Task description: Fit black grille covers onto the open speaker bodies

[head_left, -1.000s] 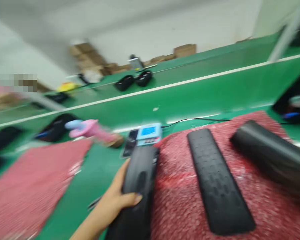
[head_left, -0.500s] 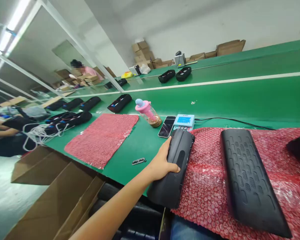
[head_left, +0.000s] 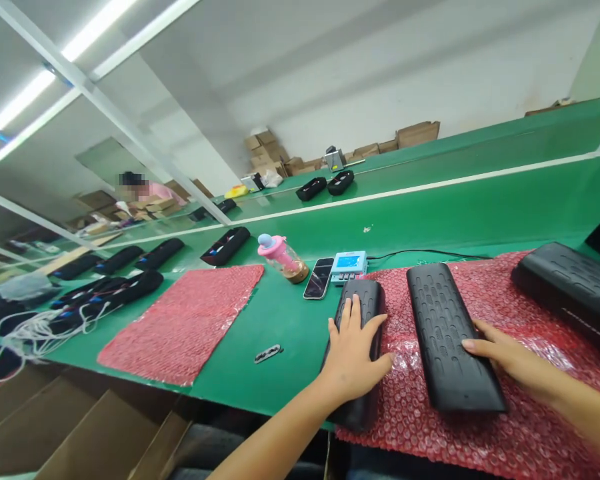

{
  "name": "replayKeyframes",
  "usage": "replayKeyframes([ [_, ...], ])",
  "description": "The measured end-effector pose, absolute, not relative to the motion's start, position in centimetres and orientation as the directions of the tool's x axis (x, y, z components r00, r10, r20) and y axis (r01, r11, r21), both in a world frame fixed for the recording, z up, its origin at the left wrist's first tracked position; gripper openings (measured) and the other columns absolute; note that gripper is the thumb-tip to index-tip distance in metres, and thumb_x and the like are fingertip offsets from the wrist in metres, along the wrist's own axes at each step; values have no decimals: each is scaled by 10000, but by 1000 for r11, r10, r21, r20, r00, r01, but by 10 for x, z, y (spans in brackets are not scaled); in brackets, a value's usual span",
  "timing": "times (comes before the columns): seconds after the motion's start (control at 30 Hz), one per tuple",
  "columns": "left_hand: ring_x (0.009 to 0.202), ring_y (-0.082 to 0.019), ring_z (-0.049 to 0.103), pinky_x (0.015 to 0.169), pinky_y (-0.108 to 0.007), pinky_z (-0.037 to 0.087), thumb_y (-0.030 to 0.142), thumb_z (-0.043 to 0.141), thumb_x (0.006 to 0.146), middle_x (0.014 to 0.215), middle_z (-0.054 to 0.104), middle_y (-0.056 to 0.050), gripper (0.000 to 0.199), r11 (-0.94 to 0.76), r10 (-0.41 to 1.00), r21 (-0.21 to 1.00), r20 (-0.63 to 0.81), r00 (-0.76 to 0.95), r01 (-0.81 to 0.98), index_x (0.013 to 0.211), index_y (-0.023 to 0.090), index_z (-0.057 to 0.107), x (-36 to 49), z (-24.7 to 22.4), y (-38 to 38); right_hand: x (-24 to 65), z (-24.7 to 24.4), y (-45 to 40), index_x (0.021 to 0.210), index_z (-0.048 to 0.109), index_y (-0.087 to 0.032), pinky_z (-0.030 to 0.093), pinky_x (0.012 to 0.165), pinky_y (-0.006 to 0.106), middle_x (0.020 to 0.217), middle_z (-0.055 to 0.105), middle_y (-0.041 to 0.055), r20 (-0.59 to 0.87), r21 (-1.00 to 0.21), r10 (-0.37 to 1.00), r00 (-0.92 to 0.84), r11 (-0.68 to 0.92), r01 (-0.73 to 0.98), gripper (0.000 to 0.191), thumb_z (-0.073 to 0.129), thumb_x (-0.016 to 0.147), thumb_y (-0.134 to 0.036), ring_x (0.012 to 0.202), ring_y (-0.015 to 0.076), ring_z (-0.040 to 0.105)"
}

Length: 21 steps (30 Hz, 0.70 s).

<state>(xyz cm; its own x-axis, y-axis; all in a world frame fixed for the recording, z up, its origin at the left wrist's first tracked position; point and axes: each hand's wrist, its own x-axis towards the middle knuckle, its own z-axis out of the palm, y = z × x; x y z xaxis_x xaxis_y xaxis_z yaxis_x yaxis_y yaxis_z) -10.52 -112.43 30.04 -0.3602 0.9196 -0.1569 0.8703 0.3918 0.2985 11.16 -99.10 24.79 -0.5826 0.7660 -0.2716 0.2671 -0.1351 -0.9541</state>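
Note:
My left hand (head_left: 353, 363) lies with its fingers spread on top of a long black plastic casing (head_left: 365, 290), which sits partly on green table and partly on red bubble wrap (head_left: 400, 427). With its thumb on the top and its fingers at the right edge, my right hand (head_left: 500, 353) grips a second black casing (head_left: 437, 313) patterned with rows of ovals. That casing lies on the bubble wrap. Farther right rests a third black casing (head_left: 575, 287) with pale lettering on its side.
Behind the casings stand a light-blue charger (head_left: 349, 263) with a cable, a phone (head_left: 319, 279) and a pink-lidded bottle (head_left: 283, 257). A small grey plate (head_left: 267, 353) and another bubble-wrap sheet (head_left: 185, 320) lie left. Black cases (head_left: 225, 245), white cables (head_left: 35, 340) and a person (head_left: 150, 193) are beyond.
The left casing has been turned over, and my left hand has gone from gripping it to lying spread on it. My right hand has come into view, holding the middle casing. The camera view has shifted.

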Motion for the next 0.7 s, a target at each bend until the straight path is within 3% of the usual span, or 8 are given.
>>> replayKeyframes([
  [0.17, 1412, -376, -117, 1067, -670, -11, 460, 612, 717, 1568, 22, -173, 720, 309, 944, 178, -176, -279, 934, 1393, 306, 418, -104, 303, -1124, 106, 247, -999, 1309, 388, -143, 542, 807, 337, 1212, 600, 135, -363, -917, 668, -650, -381, 119, 867, 754, 591, -462, 964, 266, 638],
  [0.3, 1421, -419, 63, 1051, -708, -6, 503, 550, 767, 1538, 219, -171, 713, 245, 968, 70, -79, -239, 967, 1417, 263, 386, -109, 318, -1105, 104, 243, -1004, 1268, 407, -161, 539, 674, 307, 1134, 637, 123, -385, -885, 679, -625, -464, 42, 793, 751, 598, -409, 853, 241, 659],
  [0.4, 1385, -397, 237, 1058, -705, 45, 402, 538, 794, 1458, 379, -188, 613, 208, 975, 93, 66, -214, 974, 1364, 193, 453, -117, 336, -1069, 102, 243, -1007, 1232, 444, -169, 530, 653, 303, 1103, 647, 112, -388, -888, 700, -600, -459, 38, 752, 754, 584, -390, 822, 234, 661],
  [0.5, 1287, -355, 404, 1089, -643, 112, 362, 539, 808, 1346, 516, -168, 535, 198, 965, 187, 134, -224, 962, 1307, 173, 506, -125, 347, -1021, 101, 244, -1002, 1223, 455, -139, 528, 683, 307, 1083, 641, 125, -367, -913, 730, -576, -400, 74, 772, 752, 560, -398, 836, 240, 655],
  [0.6, 1208, -294, 496, 1079, -478, 293, 401, 470, 862, 1291, 574, -136, 485, 185, 967, 287, 118, -226, 940, 1272, 152, 534, -127, 342, -974, 104, 250, -989, 1258, 436, -117, 528, 741, 337, 1113, 621, 142, -309, -950, 738, -601, -265, 163, 821, 734, 561, -433, 894, 265, 640],
  [0.7, 1137, -200, 552, 978, -295, 411, 390, 275, 944, 1260, 601, -107, 489, 149, 979, 417, 66, -194, 897, 1246, 121, 550, -123, 326, -941, 108, 267, -982, 1271, 485, -150, 483, 875, 407, 1172, 599, 129, -124, -925, 738, -664, 157, 347, 761, 721, 606, -435, 1018, 304, 588],
])
